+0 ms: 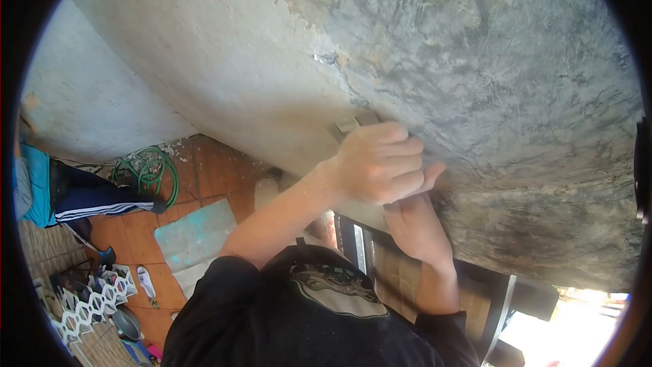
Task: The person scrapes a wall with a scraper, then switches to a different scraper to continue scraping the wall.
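My left hand [384, 166] is closed in a fist, its back toward me, close to the wall [421, 47]. Just beyond its knuckles a flat, greyish scraper [354, 123] shows, its blade end at the wall surface; the handle is hidden by my hands. From below, my right hand [411, 224] meets the left one on the same tool, with its fingers mostly covered. Pale coating covers the wall's left part, and mottled grey shows on the right. A ragged, chipped edge [329, 61] runs between the two.
A person in dark striped trousers [102, 197] is at the left, near a coiled green hose [159, 170]. On the tiled floor [146, 245] lie a stained sheet [197, 234] and a shoe [146, 282]. A white lattice rack [95, 306] stands lower left. Wooden boards [407, 275] are beneath my arms.
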`<control>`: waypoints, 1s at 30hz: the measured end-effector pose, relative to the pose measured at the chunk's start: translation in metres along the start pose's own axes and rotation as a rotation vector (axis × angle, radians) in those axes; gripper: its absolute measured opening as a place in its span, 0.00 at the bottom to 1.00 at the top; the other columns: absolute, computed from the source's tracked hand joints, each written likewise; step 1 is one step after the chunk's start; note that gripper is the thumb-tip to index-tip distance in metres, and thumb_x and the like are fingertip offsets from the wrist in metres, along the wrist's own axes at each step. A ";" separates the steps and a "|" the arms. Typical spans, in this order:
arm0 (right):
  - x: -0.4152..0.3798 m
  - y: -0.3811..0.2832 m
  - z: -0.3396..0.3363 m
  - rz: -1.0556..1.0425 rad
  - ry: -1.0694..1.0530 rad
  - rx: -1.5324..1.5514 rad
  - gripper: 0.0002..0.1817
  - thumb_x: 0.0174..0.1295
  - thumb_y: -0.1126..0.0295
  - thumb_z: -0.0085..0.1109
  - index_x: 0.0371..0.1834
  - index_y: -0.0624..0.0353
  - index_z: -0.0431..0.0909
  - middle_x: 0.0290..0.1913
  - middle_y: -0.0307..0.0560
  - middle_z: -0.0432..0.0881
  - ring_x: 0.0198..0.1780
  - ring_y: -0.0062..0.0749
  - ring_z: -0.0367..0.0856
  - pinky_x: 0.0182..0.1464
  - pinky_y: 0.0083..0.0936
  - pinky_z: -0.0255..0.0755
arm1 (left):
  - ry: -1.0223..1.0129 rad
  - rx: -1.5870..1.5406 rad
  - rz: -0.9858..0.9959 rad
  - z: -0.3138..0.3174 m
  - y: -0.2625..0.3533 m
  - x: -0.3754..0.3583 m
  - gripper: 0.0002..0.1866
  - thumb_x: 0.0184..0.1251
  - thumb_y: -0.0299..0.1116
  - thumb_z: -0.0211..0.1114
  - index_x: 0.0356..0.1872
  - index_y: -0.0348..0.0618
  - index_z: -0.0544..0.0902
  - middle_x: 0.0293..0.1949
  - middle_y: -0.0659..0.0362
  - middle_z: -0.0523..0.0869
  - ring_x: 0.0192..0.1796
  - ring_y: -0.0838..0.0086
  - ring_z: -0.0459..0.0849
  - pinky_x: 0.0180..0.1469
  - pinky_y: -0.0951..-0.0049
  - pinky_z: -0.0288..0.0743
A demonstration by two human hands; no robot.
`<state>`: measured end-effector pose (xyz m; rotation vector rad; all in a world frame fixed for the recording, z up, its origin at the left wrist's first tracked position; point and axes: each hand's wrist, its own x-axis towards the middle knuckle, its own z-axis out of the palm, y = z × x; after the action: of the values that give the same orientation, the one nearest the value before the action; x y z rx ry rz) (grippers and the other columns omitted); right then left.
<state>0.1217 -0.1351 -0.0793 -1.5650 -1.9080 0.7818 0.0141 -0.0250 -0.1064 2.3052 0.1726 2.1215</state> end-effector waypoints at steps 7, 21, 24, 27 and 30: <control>-0.003 -0.005 -0.004 0.104 -0.073 0.032 0.15 0.76 0.69 0.42 0.40 0.72 0.74 0.36 0.71 0.79 0.41 0.74 0.75 0.43 0.53 0.69 | -0.026 0.006 -0.030 -0.002 0.002 0.001 0.26 0.45 0.21 0.75 0.09 0.51 0.63 0.13 0.67 0.63 0.18 0.77 0.64 0.29 0.77 0.53; -0.004 -0.009 -0.004 0.204 -0.170 0.183 0.17 0.76 0.68 0.42 0.44 0.74 0.75 0.44 0.69 0.80 0.48 0.66 0.77 0.51 0.47 0.70 | -0.120 -0.001 -0.059 -0.007 0.005 0.003 0.26 0.44 0.21 0.75 0.10 0.50 0.62 0.13 0.66 0.63 0.18 0.76 0.65 0.27 0.76 0.51; -0.007 0.008 0.001 0.171 -0.202 0.151 0.17 0.73 0.72 0.42 0.57 0.74 0.70 0.46 0.60 0.77 0.47 0.46 0.74 0.53 0.40 0.69 | -0.120 0.009 -0.044 -0.009 0.002 0.002 0.26 0.44 0.21 0.75 0.10 0.50 0.62 0.13 0.66 0.63 0.18 0.76 0.64 0.27 0.75 0.51; -0.006 0.001 0.003 0.215 -0.205 0.156 0.17 0.73 0.72 0.42 0.58 0.74 0.70 0.49 0.62 0.77 0.51 0.48 0.74 0.57 0.39 0.67 | -0.107 -0.003 -0.042 -0.008 0.000 0.004 0.26 0.44 0.21 0.75 0.10 0.51 0.62 0.13 0.66 0.63 0.18 0.76 0.64 0.27 0.75 0.51; -0.006 0.001 0.005 0.069 -0.021 0.169 0.13 0.73 0.71 0.44 0.44 0.72 0.76 0.44 0.72 0.80 0.48 0.68 0.77 0.49 0.50 0.69 | -0.081 -0.013 -0.029 -0.004 0.002 -0.003 0.26 0.44 0.21 0.75 0.10 0.50 0.62 0.13 0.66 0.63 0.18 0.76 0.64 0.27 0.75 0.51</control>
<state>0.1198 -0.1414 -0.0839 -1.5304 -1.7608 0.9658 0.0104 -0.0273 -0.1092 2.3617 0.1895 2.0056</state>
